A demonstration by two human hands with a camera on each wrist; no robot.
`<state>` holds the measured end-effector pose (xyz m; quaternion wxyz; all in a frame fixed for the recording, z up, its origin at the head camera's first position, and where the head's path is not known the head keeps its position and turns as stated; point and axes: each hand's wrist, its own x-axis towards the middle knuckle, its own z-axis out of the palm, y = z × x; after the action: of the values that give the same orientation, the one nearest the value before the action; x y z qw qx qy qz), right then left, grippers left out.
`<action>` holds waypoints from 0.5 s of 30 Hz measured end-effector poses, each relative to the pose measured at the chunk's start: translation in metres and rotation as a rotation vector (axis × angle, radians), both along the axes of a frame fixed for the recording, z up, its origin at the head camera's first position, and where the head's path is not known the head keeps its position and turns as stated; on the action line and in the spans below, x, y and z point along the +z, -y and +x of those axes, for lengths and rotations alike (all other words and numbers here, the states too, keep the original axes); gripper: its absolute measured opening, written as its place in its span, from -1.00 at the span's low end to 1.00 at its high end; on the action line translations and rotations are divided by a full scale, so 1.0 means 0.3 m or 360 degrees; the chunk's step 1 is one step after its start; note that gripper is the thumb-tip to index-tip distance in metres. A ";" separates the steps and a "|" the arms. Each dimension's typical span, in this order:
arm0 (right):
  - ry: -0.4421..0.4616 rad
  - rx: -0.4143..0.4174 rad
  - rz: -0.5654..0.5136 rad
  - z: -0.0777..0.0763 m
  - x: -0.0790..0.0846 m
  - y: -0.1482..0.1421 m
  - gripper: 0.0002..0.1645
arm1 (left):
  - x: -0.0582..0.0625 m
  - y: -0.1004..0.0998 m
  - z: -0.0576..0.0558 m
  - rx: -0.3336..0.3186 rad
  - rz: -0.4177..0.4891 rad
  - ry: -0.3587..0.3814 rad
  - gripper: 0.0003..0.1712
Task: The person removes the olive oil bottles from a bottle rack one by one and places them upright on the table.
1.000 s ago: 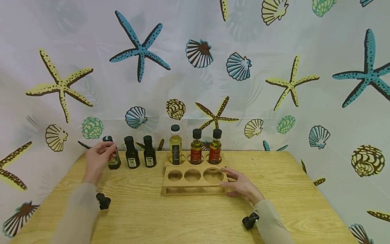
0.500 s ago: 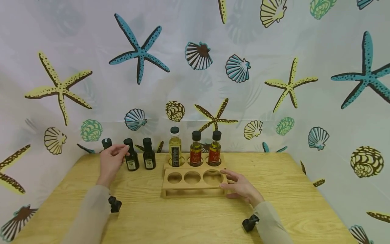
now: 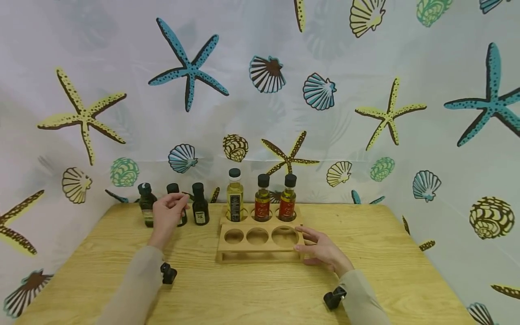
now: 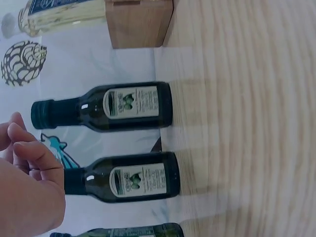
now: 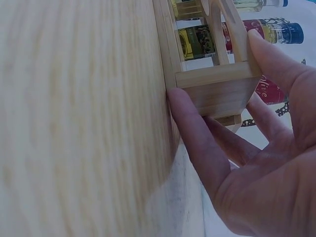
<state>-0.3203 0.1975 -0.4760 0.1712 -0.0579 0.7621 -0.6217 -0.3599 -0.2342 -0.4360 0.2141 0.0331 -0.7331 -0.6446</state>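
Observation:
My left hand (image 3: 168, 216), fingers bent and apparently holding nothing, hovers before the neck of the middle dark olive oil bottle (image 4: 140, 178), partly hiding it in the head view. To its right stands another dark bottle (image 3: 200, 205) with a cream label; on the left is a third dark bottle (image 3: 147, 206). My right hand (image 3: 322, 253) holds the right end of a two-tier wooden bottle rack (image 3: 260, 250), thumb at the upper edge and fingers along the side and base. The upper tier bears a clear bottle of yellow oil (image 3: 234, 198) and two red-labelled bottles (image 3: 262, 201).
The rack's lower front tier has three round holes with no bottles in them. A wooden table (image 3: 243, 293) carries everything. Behind it hangs a white curtain (image 3: 243, 113) printed with starfish and shells.
My left hand has moved right from the leftmost dark bottle to the middle one, leaving the leftmost standing in place. The right hand stays on the rack.

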 end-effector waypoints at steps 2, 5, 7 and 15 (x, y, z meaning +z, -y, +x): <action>-0.0003 0.0000 -0.0005 0.000 0.004 0.003 -0.16 | -0.003 -0.008 -0.001 -0.0020 -0.0029 0.0001 -0.69; -0.0009 0.0003 -0.0011 0.000 0.007 0.005 -0.17 | -0.003 -0.016 -0.004 -0.0043 -0.0074 -0.0003 -0.60; -0.0011 0.0005 -0.0012 0.000 0.006 0.005 -0.16 | -0.001 -0.020 -0.008 -0.0058 -0.0080 0.0006 -0.56; -0.0002 0.0020 -0.0007 0.000 -0.003 0.001 -0.14 | 0.022 -0.056 0.013 -0.0127 -0.0169 0.0039 -0.63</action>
<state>-0.3204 0.1972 -0.4769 0.1745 -0.0636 0.7605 -0.6222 -0.3561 -0.2175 -0.4293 0.1806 0.0003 -0.7696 -0.6124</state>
